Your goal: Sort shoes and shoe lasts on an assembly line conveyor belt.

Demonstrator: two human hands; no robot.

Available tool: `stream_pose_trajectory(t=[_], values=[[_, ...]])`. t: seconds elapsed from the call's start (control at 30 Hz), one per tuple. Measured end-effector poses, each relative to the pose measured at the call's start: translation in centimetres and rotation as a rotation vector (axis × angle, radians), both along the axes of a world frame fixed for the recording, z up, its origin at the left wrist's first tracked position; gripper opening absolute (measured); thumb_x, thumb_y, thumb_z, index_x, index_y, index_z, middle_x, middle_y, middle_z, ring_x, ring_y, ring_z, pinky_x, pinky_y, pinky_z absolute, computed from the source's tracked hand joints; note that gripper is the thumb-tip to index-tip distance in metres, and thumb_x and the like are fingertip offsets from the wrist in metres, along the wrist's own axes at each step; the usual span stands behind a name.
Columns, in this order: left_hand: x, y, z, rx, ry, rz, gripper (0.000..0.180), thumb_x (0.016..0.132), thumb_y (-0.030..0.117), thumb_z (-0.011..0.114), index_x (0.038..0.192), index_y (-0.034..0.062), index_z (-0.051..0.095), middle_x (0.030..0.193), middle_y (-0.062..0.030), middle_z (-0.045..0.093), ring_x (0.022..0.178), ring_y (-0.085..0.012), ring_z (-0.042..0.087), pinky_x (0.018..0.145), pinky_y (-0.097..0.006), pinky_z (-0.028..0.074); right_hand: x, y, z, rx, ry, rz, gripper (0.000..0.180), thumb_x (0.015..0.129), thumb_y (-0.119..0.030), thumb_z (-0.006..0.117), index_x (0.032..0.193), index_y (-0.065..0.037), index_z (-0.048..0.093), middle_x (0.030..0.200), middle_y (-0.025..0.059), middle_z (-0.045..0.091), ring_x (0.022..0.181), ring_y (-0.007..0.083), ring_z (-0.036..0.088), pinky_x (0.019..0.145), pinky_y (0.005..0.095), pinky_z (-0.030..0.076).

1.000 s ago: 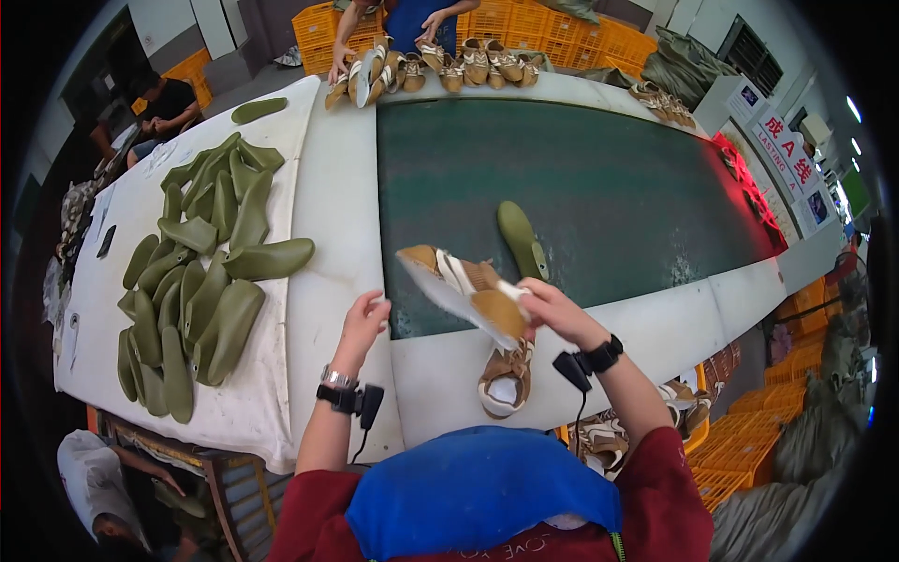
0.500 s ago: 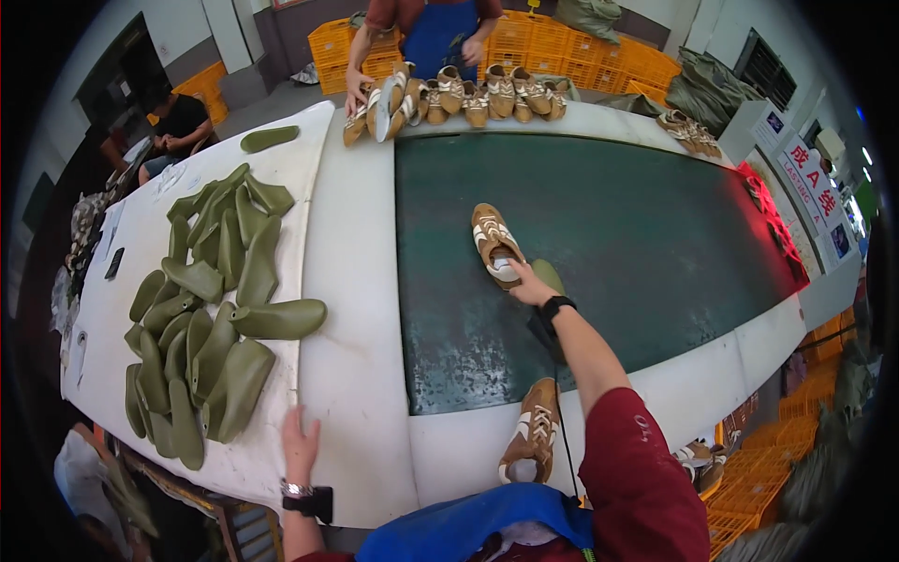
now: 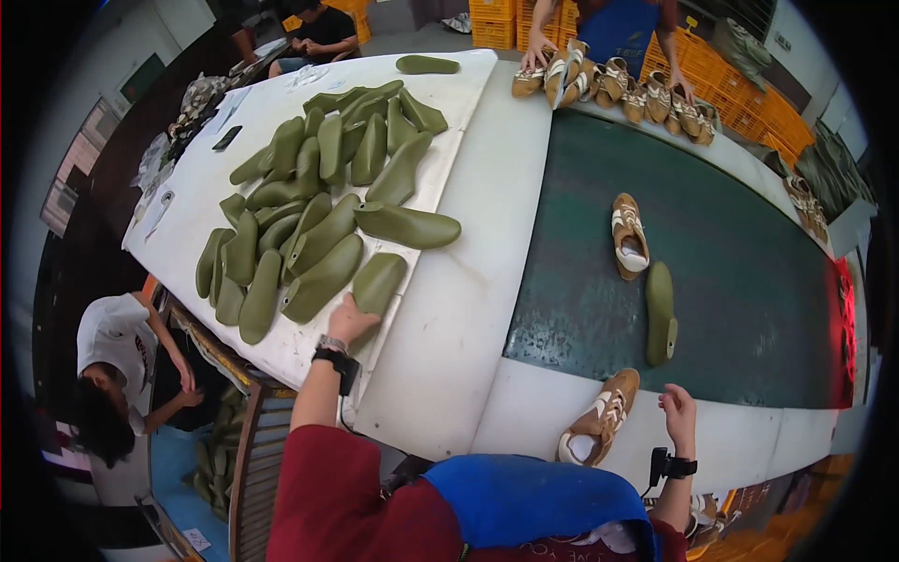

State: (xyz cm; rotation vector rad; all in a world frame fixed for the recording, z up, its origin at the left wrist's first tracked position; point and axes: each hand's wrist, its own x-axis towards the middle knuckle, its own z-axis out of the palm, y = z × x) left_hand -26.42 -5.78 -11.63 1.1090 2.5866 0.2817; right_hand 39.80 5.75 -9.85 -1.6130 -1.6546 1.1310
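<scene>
My left hand (image 3: 351, 320) is closed around the near end of an olive-green shoe last (image 3: 379, 284). This last lies at the near right side of a heap of similar lasts (image 3: 318, 225) on the white table. My right hand (image 3: 678, 412) holds nothing; its fingers are loosely bent and apart above the near white edge. To its left rests a brown and white sneaker (image 3: 600, 419), partly over the white border. On the dark green belt (image 3: 749, 281) lie another brown and white sneaker (image 3: 630, 236) and a single green last (image 3: 660, 314).
Across the belt, a co-worker's hands (image 3: 537, 51) touch a row of sneakers (image 3: 613, 84). At left, a person in white (image 3: 117, 337) bends beside a blue bin (image 3: 178, 468) of lasts. A dark phone-like object (image 3: 227, 139) lies on the table. Orange crates (image 3: 716, 84) stand behind.
My right hand has let go of the far sneaker and drawn back toward me. My left hand has moved forward to the heap and taken hold of a last. The whole view has turned left.
</scene>
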Motion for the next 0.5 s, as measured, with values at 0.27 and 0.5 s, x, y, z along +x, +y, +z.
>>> stream_pose_trajectory(t=[0.27, 0.5], values=[[13.0, -0.2, 3.4, 0.252, 0.237, -0.646, 0.07, 0.064, 0.012, 0.068, 0.128, 0.0026, 0.042, 0.1, -0.0144, 0.06, 0.09, -0.0318, 0.06, 0.08, -0.043, 0.047, -2.7, -6.3, 2.0, 0.144, -0.016, -0.049, 0.021, 0.087, -0.003, 0.055, 0.106, 0.002, 0.061, 0.083, 0.0106, 0.067, 0.077, 0.0149, 0.065, 0.07, 0.0262, 0.05], [18.8, 12.1, 2.0, 0.515, 0.353, -1.046, 0.07, 0.068, -0.001, 0.058, 0.134, 0.0138, 0.041, 0.124, -0.0088, 0.053, 0.119, -0.0312, 0.045, 0.099, -0.051, 0.032, 0.8, -11.3, 4.8, 0.168, -0.048, -0.145, 0.019, 0.088, -0.004, 0.055, 0.105, 0.003, 0.062, 0.083, 0.009, 0.066, 0.077, 0.0139, 0.063, 0.071, 0.0257, 0.05]])
